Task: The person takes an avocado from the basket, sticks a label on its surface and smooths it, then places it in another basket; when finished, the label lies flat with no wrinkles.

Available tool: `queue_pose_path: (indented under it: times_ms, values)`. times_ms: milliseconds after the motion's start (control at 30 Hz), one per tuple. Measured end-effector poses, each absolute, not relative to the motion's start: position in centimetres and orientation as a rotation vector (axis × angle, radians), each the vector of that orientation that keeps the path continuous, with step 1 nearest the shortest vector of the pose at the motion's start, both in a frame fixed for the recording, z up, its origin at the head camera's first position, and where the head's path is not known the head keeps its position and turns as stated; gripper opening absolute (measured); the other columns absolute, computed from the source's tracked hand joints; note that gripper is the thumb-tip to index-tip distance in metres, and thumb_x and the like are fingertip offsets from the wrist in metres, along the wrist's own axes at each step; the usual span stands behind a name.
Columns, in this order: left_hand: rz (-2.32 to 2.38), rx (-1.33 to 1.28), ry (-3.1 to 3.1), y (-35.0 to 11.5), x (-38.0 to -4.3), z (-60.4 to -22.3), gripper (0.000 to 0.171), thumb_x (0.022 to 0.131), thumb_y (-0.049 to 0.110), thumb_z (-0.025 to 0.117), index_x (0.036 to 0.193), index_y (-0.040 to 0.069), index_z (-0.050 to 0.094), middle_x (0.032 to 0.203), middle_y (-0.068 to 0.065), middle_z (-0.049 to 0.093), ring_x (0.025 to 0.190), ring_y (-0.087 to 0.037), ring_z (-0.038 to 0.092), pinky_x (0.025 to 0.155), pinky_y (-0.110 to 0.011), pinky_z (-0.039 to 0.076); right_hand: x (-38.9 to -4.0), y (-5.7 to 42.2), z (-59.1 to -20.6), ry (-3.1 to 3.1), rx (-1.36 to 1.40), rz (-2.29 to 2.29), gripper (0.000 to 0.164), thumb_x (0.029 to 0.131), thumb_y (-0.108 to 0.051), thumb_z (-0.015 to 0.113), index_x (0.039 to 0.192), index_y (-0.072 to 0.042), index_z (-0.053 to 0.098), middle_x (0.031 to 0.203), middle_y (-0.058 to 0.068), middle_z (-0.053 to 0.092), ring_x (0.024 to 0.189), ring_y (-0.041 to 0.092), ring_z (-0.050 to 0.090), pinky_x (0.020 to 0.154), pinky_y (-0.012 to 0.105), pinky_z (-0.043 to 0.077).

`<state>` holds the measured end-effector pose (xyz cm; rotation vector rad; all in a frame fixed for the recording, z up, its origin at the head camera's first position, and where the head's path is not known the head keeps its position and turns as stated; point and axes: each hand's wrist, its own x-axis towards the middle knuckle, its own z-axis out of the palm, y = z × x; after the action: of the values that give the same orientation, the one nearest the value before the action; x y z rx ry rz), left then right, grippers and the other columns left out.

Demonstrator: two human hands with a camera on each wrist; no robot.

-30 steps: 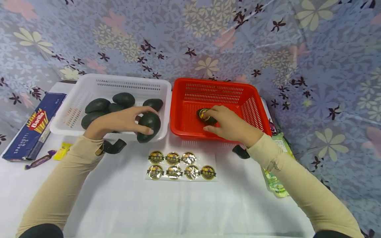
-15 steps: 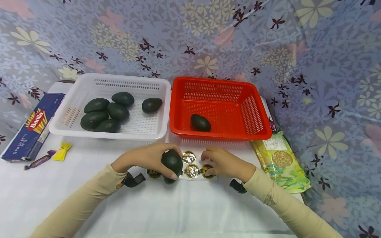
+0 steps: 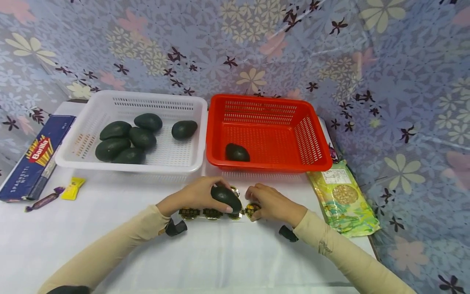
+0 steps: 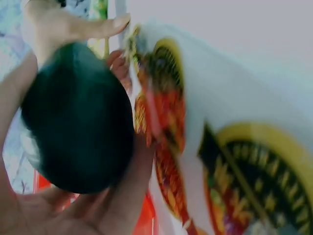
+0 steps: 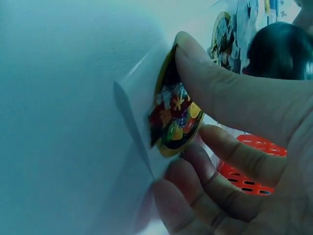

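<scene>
My left hand (image 3: pixel 201 196) holds a dark green avocado (image 3: pixel 227 197) just above the sticker sheet; the avocado (image 4: pixel 80 120) fills the left of the left wrist view. Round gold-and-black stickers (image 3: pixel 189 212) lie in rows on the clear sheet, partly covered by the left hand and avocado. At the sheet's right end my right hand (image 3: pixel 274 204) pinches the end sticker (image 3: pixel 251 210). In the right wrist view the thumb lies on this sticker (image 5: pixel 177 110), the fingers curled at the sheet's edge. A single avocado (image 3: pixel 237 152) lies in the red basket (image 3: pixel 269 166).
Several avocados (image 3: pixel 142 138) lie in the white basket (image 3: pixel 128 166), left of the red one. A Barilla spaghetti box (image 3: pixel 34 159), a yellow candy (image 3: pixel 73 188) and a purple candy (image 3: pixel 45 199) are at the left. A green-yellow bag (image 3: pixel 345 198) lies at the right.
The left hand has brought an avocado from the white basket to the sticker sheet and tilted it. The right hand has let go of an avocado in the red basket and come to the end sticker.
</scene>
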<state>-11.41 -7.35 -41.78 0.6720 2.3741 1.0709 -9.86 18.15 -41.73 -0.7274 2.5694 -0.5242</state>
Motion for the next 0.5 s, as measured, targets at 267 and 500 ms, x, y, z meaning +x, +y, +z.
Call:
queue_pose_path:
  times_ms: [267, 500]
  values:
    - [0.966, 0.752, 2.420, -6.2, -11.0, -42.0, 0.057, 0.071, 0.043, 0.090, 0.117, 0.020, 0.065, 0.111, 0.002, 0.070, 0.103, -0.014, 0.063, 0.095, -0.036, 0.051, -10.0, 18.1, -41.9, 2.584, -0.739, -0.517, 0.040, 0.066, -0.018, 0.094, 0.093, -0.012, 0.065, 0.086, -0.001, 0.057, 0.078, 0.011, 0.048, 0.075, 0.027, 0.045]
    - [0.880, 0.763, 2.422, -5.7, -10.8, -42.2, 0.053, 0.072, 0.047, 0.087, 0.112, 0.020, 0.065, 0.113, 0.004, 0.069, 0.105, -0.014, 0.061, 0.096, -0.035, 0.049, -9.9, 18.1, -41.8, 2.574, -0.722, -0.530, 0.043, 0.066, -0.015, 0.094, 0.090, -0.015, 0.058, 0.084, -0.002, 0.054, 0.078, 0.011, 0.047, 0.075, 0.026, 0.042]
